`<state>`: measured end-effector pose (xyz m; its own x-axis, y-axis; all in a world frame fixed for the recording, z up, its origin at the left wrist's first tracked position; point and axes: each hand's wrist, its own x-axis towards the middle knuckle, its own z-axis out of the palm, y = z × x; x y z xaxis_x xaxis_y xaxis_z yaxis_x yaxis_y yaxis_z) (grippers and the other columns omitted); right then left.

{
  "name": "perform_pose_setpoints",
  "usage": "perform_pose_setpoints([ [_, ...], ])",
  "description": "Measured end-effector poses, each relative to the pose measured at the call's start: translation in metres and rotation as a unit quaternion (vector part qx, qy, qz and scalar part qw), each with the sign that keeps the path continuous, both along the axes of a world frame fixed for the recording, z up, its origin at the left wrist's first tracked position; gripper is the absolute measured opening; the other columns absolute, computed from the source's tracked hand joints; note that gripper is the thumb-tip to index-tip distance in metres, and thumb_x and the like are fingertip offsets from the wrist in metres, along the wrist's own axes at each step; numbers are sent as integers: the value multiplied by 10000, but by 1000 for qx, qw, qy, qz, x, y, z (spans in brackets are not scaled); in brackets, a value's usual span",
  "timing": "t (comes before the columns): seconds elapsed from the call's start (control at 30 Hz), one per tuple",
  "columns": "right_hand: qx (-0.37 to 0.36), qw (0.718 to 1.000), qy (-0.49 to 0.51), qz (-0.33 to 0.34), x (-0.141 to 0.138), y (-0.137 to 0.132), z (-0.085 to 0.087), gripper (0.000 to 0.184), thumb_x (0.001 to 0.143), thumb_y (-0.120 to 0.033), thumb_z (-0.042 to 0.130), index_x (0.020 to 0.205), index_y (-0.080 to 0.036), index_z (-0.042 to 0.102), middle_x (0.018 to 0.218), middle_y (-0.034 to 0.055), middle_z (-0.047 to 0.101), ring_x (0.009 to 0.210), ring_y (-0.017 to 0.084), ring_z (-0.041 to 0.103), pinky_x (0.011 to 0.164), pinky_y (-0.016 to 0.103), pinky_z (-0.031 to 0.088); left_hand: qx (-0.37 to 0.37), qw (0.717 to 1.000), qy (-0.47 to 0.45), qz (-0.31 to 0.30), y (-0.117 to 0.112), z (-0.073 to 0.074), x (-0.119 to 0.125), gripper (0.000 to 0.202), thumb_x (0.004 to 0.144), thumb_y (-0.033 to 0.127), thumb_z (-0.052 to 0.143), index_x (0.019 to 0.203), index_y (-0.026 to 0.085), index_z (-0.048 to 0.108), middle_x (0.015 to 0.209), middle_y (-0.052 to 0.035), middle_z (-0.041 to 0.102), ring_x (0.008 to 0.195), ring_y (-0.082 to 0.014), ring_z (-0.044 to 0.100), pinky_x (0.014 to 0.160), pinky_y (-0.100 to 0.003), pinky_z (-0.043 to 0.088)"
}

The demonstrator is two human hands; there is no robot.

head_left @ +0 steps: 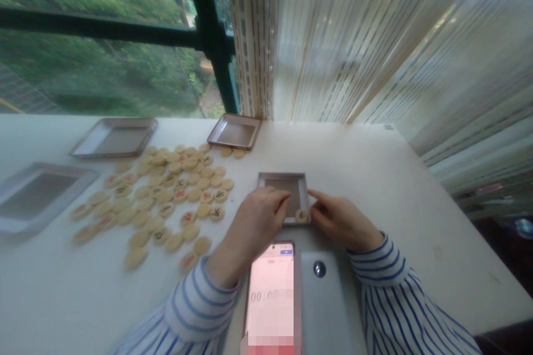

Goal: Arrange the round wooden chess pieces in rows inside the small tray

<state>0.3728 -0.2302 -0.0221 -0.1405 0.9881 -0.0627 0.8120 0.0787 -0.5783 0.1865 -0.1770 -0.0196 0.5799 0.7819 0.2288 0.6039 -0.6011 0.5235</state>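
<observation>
A small rectangular tray lies in front of me, and a round Chinese chess piece with a dark character rests in its near right corner. My left hand is over the tray's left side with its fingers pinched together. What it holds, if anything, is hidden behind the fingers. At the tray's right wall is my right hand, index finger and thumb against the edge, the other fingers curled. Many more Chinese chess pieces, some showing red or black characters, are spread loosely to the left.
Three other trays lie at the back and left: one tray near the curtain, another tray by the window, and a third tray at far left. A phone showing a timer and a pale flat box lie close to me.
</observation>
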Motion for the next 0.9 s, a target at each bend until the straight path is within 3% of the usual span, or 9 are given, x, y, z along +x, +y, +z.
perform_pose_setpoints([
  [0.17, -2, 1000, 2, 1, 0, 0, -1, 451, 810, -200, 411, 1258, -172, 453, 820, 34, 681, 676, 132, 591, 610, 230, 410, 19, 995, 2, 101, -3, 6, -20, 287, 856, 284, 417, 1057, 175, 591, 926, -58, 608, 793, -172, 569, 723, -293, 433],
  [0.33, 1, 1000, 8, -1, 1, 0, -1, 453, 801, -203, 422, 1251, -171, 461, 801, 28, 676, 657, 125, 585, 603, 228, 414, 13, 987, 28, 157, -9, -1, -36, 363, 848, 308, 411, 1148, 150, 538, 929, -75, 575, 716, -169, 560, 722, -321, 436],
  [0.47, 9, 1000, 8, -6, 2, -2, 1, 474, 801, -217, 440, 1273, -176, 435, 760, 14, 664, 624, 116, 569, 588, 223, 409, -13, 986, 20, 165, -12, -10, -43, 365, 849, 301, 396, 1148, 150, 541, 949, -82, 578, 804, -195, 568, 732, -317, 444],
  [0.6, 25, 1000, -1, 3, 2, -3, 1, 419, 811, -231, 445, 1226, -205, 496, 694, -2, 642, 575, 104, 541, 550, 210, 388, -38, 986, 9, 163, -11, -17, -48, 364, 852, 292, 388, 1146, 142, 542, 971, -87, 588, 888, -208, 566, 750, -309, 451],
  [0.9, 36, 999, -21, 34, 1, -1, -4, 308, 824, -290, 459, 1084, -235, 616, 782, 21, 648, 622, 109, 538, 571, 220, 393, -64, 987, 4, 150, -13, -21, -48, 338, 852, 274, 387, 1113, 146, 559, 981, -84, 599, 925, -205, 569, 804, -323, 445],
])
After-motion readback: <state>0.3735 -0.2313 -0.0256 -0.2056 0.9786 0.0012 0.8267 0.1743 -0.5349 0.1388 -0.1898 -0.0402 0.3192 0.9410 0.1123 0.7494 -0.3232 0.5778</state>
